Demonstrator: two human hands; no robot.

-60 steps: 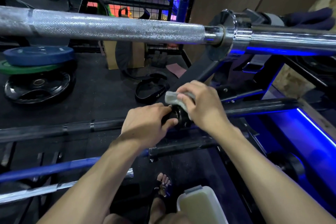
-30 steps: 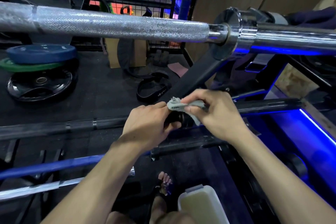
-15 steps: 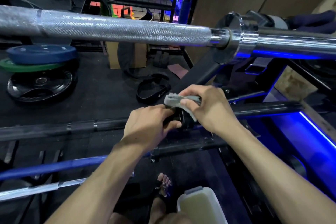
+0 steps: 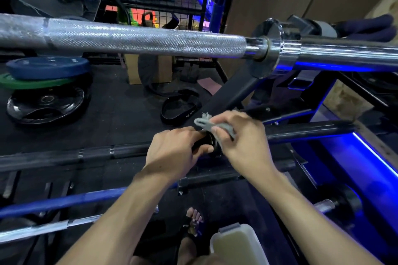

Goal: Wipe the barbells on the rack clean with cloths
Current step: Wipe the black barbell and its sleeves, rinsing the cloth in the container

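Grey cloth: pinched in the right hand, its frayed end sticking up just left of the knuckles and the rest draped over the black collar beneath the fingers.
Black barbell: lies across the rack, running out left of the left hand and right of the right hand.
Left hand: fingers and thumb curled around the black shaft, just beside the collar and touching the right hand.
Right hand: fingers bent, holding the cloth against the collar.
Chrome barbell: above both hands, knurled, with a shiny sleeve to the right.
Weight plates: stacked on the floor, well left of the hands.
Pale container: below the right forearm, near a sandalled foot.
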